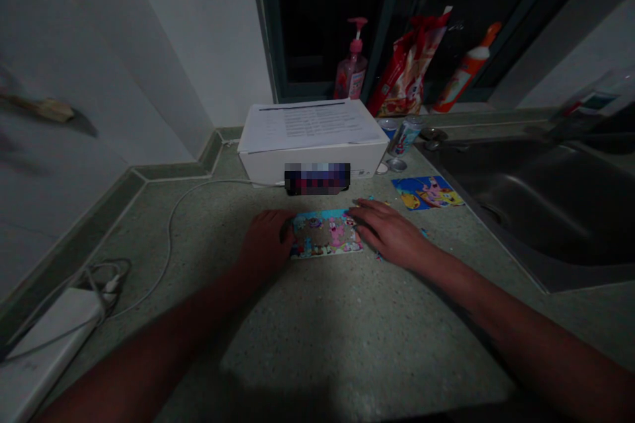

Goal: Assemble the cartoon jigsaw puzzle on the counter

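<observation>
A partly assembled cartoon jigsaw puzzle [336, 232] lies flat on the counter, its border mostly joined and bare counter showing through the middle. My left hand [268, 238] rests at the puzzle's left edge, fingers slightly bent and thumb apart. At the right edge is my right hand [389, 231], fingers stretched over the puzzle's upper right corner and thumb spread. Neither hand shows a piece in its grasp. Small loose puzzle pieces [379, 256] lie around and partly under my right hand. A blue cartoon picture card [427, 192] is flat to the right.
Behind the puzzle stands a white box [312, 129] with a printed sheet on top and a blurred phone-like object [317, 179] before it. A can [405, 135] and bottles are at the back. A metal sink [536, 198] lies right; a cable and white power strip [59, 330] left.
</observation>
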{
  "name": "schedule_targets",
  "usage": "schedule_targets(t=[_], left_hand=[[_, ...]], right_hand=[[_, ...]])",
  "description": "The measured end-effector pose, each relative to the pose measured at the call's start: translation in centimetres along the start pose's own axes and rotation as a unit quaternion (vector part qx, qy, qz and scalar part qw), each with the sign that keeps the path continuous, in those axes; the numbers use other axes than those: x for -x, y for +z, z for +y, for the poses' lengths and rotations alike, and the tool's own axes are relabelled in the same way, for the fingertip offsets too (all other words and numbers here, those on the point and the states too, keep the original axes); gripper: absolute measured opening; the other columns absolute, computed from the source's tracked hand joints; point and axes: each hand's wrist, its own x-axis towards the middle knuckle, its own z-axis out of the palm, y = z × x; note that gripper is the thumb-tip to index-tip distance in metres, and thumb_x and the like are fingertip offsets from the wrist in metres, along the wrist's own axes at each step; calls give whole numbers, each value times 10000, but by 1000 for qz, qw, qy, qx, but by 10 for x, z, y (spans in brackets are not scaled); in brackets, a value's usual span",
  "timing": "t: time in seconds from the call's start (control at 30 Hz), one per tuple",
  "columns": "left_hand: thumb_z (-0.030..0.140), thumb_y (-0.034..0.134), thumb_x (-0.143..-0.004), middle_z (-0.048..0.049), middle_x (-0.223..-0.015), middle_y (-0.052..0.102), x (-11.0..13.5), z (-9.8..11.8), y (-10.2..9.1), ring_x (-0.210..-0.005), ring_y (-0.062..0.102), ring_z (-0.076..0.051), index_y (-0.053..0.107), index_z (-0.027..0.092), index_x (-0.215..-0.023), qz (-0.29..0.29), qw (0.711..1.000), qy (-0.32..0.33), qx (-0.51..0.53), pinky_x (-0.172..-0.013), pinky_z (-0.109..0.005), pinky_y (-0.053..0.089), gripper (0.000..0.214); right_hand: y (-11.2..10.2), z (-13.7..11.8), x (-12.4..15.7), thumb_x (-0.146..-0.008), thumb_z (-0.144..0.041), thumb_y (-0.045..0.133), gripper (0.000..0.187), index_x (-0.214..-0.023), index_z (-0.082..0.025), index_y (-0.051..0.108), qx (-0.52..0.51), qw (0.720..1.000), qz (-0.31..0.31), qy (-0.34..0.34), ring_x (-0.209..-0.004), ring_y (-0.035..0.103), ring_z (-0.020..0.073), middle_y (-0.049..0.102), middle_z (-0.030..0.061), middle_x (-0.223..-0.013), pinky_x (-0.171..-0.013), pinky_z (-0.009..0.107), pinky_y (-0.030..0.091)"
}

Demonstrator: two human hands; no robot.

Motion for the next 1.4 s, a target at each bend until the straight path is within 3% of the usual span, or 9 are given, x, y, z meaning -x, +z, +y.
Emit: schedule_targets(t=[0.93, 1.4], left_hand=[[105, 549, -883, -119, -1126, 757, 1, -1, 4, -1073, 691, -281, 685, 169, -1173, 18, 998, 54, 35, -1035, -510, 550, 326], [133, 561, -882, -111, -1183, 752, 1, 1, 1, -1136, 680, -295, 685, 203, -1197, 5, 999, 17, 39, -1060, -521, 543, 345]], right_hand=[[2, 1, 3, -1022, -246, 573, 391, -1405, -202, 637, -12, 1000, -4, -14, -1420, 560, 323, 685, 143, -1429, -1193, 579, 457], [-4, 0, 3, -1011, -278, 614, 419, -1429, -243, 615, -20, 1000, -5, -21, -1447, 541, 314, 676, 122, -1448, -1203, 580, 449]])
